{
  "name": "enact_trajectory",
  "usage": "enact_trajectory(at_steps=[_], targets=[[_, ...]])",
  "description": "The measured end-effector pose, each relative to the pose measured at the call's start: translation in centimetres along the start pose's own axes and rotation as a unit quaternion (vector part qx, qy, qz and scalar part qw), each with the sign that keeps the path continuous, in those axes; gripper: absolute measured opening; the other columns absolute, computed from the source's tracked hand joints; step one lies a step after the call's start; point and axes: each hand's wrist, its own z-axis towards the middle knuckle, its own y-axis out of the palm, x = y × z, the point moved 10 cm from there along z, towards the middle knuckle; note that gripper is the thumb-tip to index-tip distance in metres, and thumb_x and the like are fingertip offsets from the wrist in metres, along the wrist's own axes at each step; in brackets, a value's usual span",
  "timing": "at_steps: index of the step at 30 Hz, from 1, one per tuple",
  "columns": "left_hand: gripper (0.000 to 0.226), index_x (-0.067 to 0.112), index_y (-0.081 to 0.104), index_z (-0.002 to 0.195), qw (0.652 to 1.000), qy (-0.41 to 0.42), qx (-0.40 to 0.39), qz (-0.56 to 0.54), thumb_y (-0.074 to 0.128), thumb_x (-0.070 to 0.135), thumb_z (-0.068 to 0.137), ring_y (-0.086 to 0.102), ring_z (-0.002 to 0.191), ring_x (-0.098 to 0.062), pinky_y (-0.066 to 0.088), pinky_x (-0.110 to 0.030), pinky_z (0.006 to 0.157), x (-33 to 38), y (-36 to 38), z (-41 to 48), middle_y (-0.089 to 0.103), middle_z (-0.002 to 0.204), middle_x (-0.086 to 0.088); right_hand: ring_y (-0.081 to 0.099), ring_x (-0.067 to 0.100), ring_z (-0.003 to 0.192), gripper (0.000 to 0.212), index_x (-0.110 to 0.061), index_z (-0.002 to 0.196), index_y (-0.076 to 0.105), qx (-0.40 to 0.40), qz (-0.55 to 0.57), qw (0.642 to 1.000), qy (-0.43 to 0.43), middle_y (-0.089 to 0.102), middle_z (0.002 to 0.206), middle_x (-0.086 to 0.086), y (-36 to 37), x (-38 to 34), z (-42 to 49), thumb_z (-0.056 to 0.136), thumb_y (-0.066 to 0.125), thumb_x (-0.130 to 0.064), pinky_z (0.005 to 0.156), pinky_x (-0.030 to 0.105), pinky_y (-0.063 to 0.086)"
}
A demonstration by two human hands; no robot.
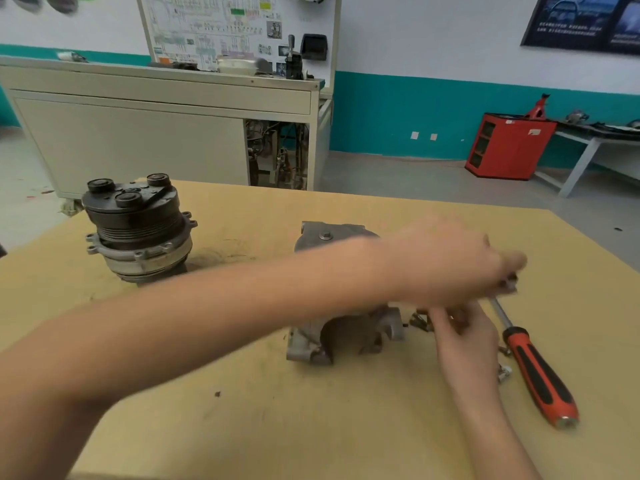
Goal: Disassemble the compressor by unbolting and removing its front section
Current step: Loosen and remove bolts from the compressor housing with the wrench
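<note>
A grey metal compressor body (349,334) lies on its side in the middle of the tan table (277,427). The front section with the black pulley (136,226) stands upright at the far left, apart from the body. My left hand (446,261) reaches across over the body, blurred, its fingers closed on a small metal piece (509,284) near the tip of the driver. My right hand (457,330) is at the body's right end, fingers pinched around a bolt (420,320). A red-and-black handled driver (536,372) lies on the table to the right.
Loose bolts (504,370) lie beside the driver handle. Beyond the table stand a beige cabinet bench (166,133) with a wiring board, a red cabinet (509,147) and a white side table (595,143) at the right wall.
</note>
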Motion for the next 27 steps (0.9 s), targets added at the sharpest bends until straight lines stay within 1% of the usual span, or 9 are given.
enact_trajectory(at_steps=[3,7,9,12,15,17,21,23,27], targets=[[0.033,0.014,0.054,0.116,0.983,-0.090,-0.050,-0.149,0.042,0.042,0.101,0.044,0.055,-0.010,0.028,-0.026,0.049,-5.2,3.0,3.3,0.043,0.062,0.012,0.062,-0.001,0.076,0.023,-0.031,0.096,0.063,-0.011,0.012,1.000,-0.013,0.066,0.094,-0.018,0.4,-0.7,0.0,0.090,0.056,-0.010,0.064,0.006,0.044],[0.024,0.007,0.059,0.095,0.912,-0.277,-0.066,-0.294,0.053,0.031,0.097,0.053,0.062,-0.015,0.037,-0.024,0.051,-14.9,8.5,1.6,0.057,0.069,0.003,0.062,-0.001,0.074,0.029,-0.037,0.096,0.061,-0.004,0.004,1.000,-0.016,0.064,0.093,-0.021,0.3,-0.5,0.0,0.091,0.056,-0.010,0.061,0.006,0.044],[0.019,0.010,0.056,0.086,0.836,-0.399,-0.043,-0.375,0.056,0.026,0.096,0.050,0.060,-0.013,0.037,-0.018,0.049,-19.9,11.4,-2.5,0.055,0.073,-0.001,0.062,-0.001,0.073,0.028,-0.037,0.096,0.061,0.000,0.003,1.000,-0.017,0.063,0.092,-0.023,0.2,-0.5,0.1,0.091,0.056,-0.009,0.060,0.006,0.044],[0.018,0.008,0.057,0.092,0.684,-0.517,0.053,-0.512,0.061,0.026,0.094,0.042,0.054,-0.008,0.036,-0.018,0.047,-23.8,13.9,-10.4,0.053,0.074,-0.002,0.064,0.004,0.076,0.028,-0.036,0.096,0.061,0.002,0.004,1.000,-0.018,0.064,0.092,-0.023,0.2,-0.5,0.2,0.091,0.056,-0.009,0.061,0.009,0.046],[0.021,0.014,0.055,0.083,0.559,-0.545,0.203,-0.592,0.063,0.031,0.093,0.036,0.048,-0.006,0.030,-0.015,0.040,-24.2,13.6,-17.2,0.053,0.069,0.001,0.065,0.009,0.079,0.029,-0.039,0.095,0.061,-0.001,0.006,1.000,-0.024,0.064,0.094,-0.020,0.2,-0.7,0.1,0.091,0.056,-0.011,0.062,0.012,0.049],[0.021,0.016,0.053,0.083,0.482,-0.528,0.286,-0.638,0.060,0.033,0.095,0.034,0.047,-0.004,0.028,-0.014,0.039,-23.3,12.9,-20.7,0.056,0.070,0.004,0.065,0.010,0.080,0.028,-0.039,0.096,0.062,-0.003,0.008,1.000,-0.027,0.065,0.094,-0.019,0.3,-0.7,0.1,0.091,0.056,-0.013,0.064,0.015,0.050],[0.024,0.019,0.046,0.079,0.370,-0.462,0.365,-0.718,0.050,0.031,0.100,0.028,0.041,-0.003,0.024,-0.013,0.039,-20.6,11.2,-24.1,0.054,0.061,0.007,0.065,0.010,0.082,0.025,-0.034,0.099,0.063,-0.002,0.005,0.999,-0.035,0.064,0.094,-0.020,0.2,-0.9,0.1,0.091,0.055,-0.012,0.066,0.016,0.051],[0.027,0.019,0.044,0.076,0.347,-0.453,0.405,-0.715,0.047,0.029,0.101,0.026,0.039,-0.004,0.022,-0.015,0.039,-19.5,10.2,-25.4,0.052,0.056,0.005,0.065,0.014,0.082,0.024,-0.031,0.100,0.063,-0.001,0.003,0.999,-0.033,0.064,0.095,-0.020,0.1,-0.9,0.1,0.091,0.055,-0.011,0.066,0.018,0.051],[0.032,0.017,0.043,0.072,0.358,-0.436,0.473,-0.676,0.042,0.028,0.102,0.023,0.037,-0.007,0.021,-0.018,0.038,-16.8,7.7,-27.8,0.050,0.052,0.003,0.065,0.016,0.084,0.024,-0.031,0.100,0.062,0.006,0.004,1.000,-0.030,0.063,0.095,-0.020,0.0,-0.9,0.1,0.091,0.055,-0.010,0.063,0.010,0.048]])
